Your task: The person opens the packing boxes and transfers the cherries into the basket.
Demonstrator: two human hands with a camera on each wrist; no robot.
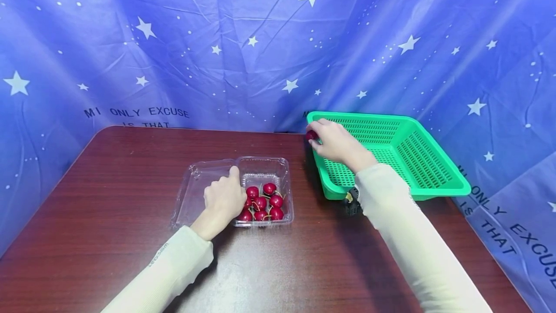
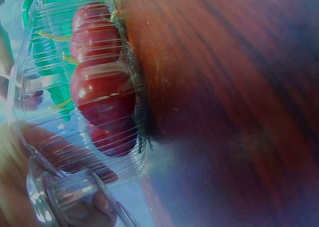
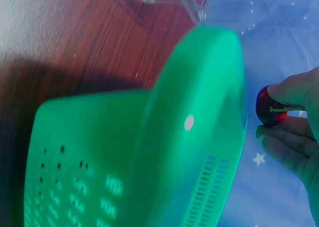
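Observation:
My right hand (image 1: 338,142) pinches a dark red cherry (image 3: 269,106) between thumb and fingertips, with its green stem showing in the right wrist view. It is up at the near-left rim of the green plastic basket (image 1: 443,191). My left hand (image 1: 223,198) grips the left edge of a clear plastic clamshell box (image 1: 285,170), the thumb lying along the hinge side. Several cherries (image 1: 259,203) with stems sit in the front half of the box. In the left wrist view, cherries (image 2: 102,90) press close to the ribbed clear wall, and part of the hand is seen through it.
The box's clear lid (image 1: 191,185) lies folded out to the left, partly under my left hand. Brown wood-grain table (image 1: 100,216) spans the foreground. Behind it hangs a blue cloth (image 1: 243,71) with white stars and printed words.

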